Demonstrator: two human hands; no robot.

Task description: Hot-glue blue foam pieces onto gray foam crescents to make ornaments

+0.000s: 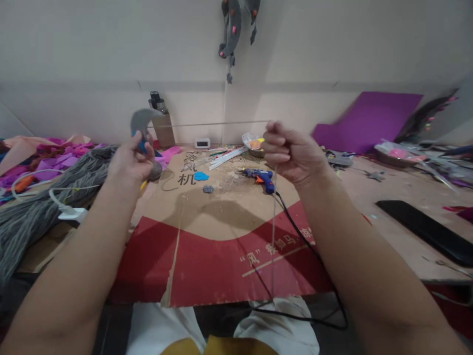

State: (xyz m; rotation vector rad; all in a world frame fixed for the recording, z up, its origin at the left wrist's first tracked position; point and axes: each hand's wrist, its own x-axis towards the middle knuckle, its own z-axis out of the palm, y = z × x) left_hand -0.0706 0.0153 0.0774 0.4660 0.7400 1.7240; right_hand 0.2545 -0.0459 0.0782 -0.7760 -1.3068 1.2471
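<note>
My left hand is raised on the left, its fingers closed on a grey crescent-shaped piece with blue along its lower part. From there a thin grey yarn runs taut and nearly level to my right hand. That hand pinches the yarn, and a length of it hangs down below my fist. Between and below both hands, a blue hot glue gun lies on a cardboard sheet. A blue cutout and a small grey cutout lie left of it.
Several white glue sticks lie behind the glue gun, whose black cord loops over the front edge. Grey yarn and coloured scraps are heaped left. A black slab-like object lies right. Grey decorations hang on the wall.
</note>
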